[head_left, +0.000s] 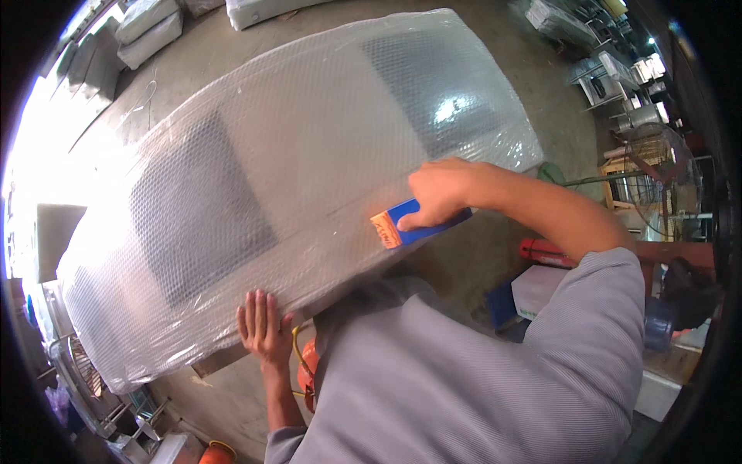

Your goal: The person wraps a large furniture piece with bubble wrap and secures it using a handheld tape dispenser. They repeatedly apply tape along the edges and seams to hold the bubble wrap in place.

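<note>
A large, long piece wrapped in clear bubble wrap (325, 147) stretches across the view in front of me. Two dark rectangular patches show through the wrap. My right hand (442, 195) grips a flat blue object (421, 233) with an orange label at its left end, and holds it over the near edge of the wrapped piece. I cannot tell what kind of thing it is. My left hand (264, 329) rests flat on the wrap's near edge, further left, with its fingers stretched out and nothing in them.
An orange object (308, 363) with a yellow cord lies beside my left forearm. On the right are a white box (539, 291), a red cylinder (542, 252), a blue bottle (658, 323) and a standing fan (657, 174). More wrapped pieces (151, 31) stand at the far left.
</note>
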